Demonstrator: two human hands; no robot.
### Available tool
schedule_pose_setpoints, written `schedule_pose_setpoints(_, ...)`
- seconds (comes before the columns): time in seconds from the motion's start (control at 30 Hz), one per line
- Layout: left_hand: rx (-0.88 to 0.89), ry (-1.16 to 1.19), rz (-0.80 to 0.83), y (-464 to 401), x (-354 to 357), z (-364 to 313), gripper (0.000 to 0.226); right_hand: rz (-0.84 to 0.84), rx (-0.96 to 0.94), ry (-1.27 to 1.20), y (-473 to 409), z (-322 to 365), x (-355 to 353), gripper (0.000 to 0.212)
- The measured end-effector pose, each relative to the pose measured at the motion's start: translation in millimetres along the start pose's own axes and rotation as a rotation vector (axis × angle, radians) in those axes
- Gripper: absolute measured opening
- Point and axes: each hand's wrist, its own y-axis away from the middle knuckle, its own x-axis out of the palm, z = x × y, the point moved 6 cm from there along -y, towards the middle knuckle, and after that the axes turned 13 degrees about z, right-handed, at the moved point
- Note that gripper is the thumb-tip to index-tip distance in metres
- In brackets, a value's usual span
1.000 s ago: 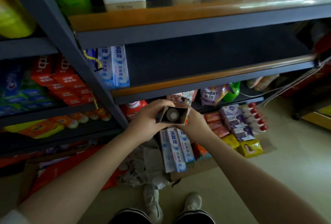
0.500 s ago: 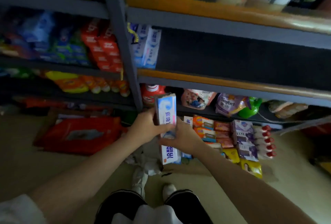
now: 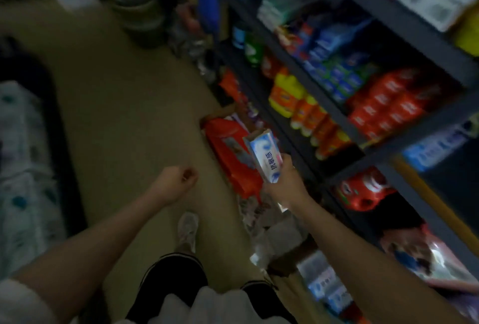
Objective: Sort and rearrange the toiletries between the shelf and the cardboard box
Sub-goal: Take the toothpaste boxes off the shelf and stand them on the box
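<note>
1. The person is standing side-on to the shelf (image 3: pixel 334 113) right now, and the right hand (image 3: pixel 283 185) is gripping a toothpaste box (image 3: pixel 264 156) by its lower end, fingers wrapped round it.
2. The box's long axis is running up and away from the grip, tilting a bit to the left, so the free end is sticking out above the hand, over the floor stuff in front of the shelf.
3. The left hand (image 3: pixel 176 181) is hanging out over the bare floor, well apart from the box, fingers curled into a loose fist. I'm not seeing anything in it.
4. So the right hand is the only one on the box, and it's also the one nearer the shelf, which is lying to the right of the grip. If it's going back on a shelf, I'm guessing that's a swing to the right with the long end leading.
5. How the box is looking: white and light blue, a swirly graphic near the top, dark characters printed along its length, end flap looking slightly lifted, though it's blurry.
6. A red pack (image 3: pixel 228 152) is lying on the floor just behind the box, and more blue-white boxes (image 3: pixel 324 282) like it are sitting low down by the person's right leg.
7. The cardboard box is hard to pick out in this blur.
</note>
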Motion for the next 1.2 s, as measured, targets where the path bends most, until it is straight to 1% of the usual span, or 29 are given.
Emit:
schedule_pose_setpoints(0.1,-0.111,0.020,-0.132,0.1,-69.9,68.6,0.019,0.109,-0.135,0.063,-61.0,78.7,32.5,0.057)
schedule_pose_setpoints(0.17,-0.174,0.031,-0.182,-1.1,-115.7,113.8,0.020,0.165,-0.216,0.062,-103.4,134.5,55.7,0.058)
schedule_pose_setpoints(0.27,-0.254,-0.031,-0.165,-9.0,-177.4,180.5,0.026,0.200,-0.294,0.006,-166.6,212.0,89.2,0.062)
schedule_pose_setpoints(0.37,-0.295,-0.063,-0.185,-24.0,-239.1,225.1,0.029,0.220,-0.318,0.043,-228.3,268.5,111.7,0.059)
schedule_pose_setpoints(0.47,-0.234,-0.019,-0.247,-49.8,-303.1,231.4,0.027,0.210,-0.275,0.082,-283.5,301.2,118.7,0.060)
schedule_pose_setpoints(0.53,-0.138,0.004,-0.312,-71.9,-346.3,221.7,0.025,0.206,-0.234,0.054,-318.7,311.4,116.6,0.057)
schedule_pose_setpoints(0.6,-0.054,0.012,-0.356,-98.4,-386.7,212.9,0.023,0.190,-0.196,0.087,-356.2,319.5,110.5,0.057)
schedule_pose_setpoints(0.73,0.039,0.053,-0.403,-170.3,-462.9,213.5,0.021,0.186,-0.107,0.113,-452.0,343.2,94.9,0.061)
schedule_pose_setpoints(0.8,0.059,0.050,-0.397,-213.6,-502.1,218.2,0.020,0.193,-0.073,0.142,-506.9,365.1,86.9,0.060)
schedule_pose_setpoints(0.93,-0.017,-0.012,-0.334,-291.6,-581.0,247.3,0.023,0.209,-0.094,0.197,-604.9,439.1,72.7,0.056)
schedule_pose_setpoints(1.03,-0.129,-0.102,-0.271,-342.4,-633.5,285.4,0.024,0.241,-0.196,0.186,-663.0,511.3,69.8,0.061)
schedule_pose_setpoints(1.2,-0.268,-0.114,-0.218,-415.1,-715.6,347.8,0.025,0.228,-0.360,0.333,-749.0,615.8,70.3,0.047)
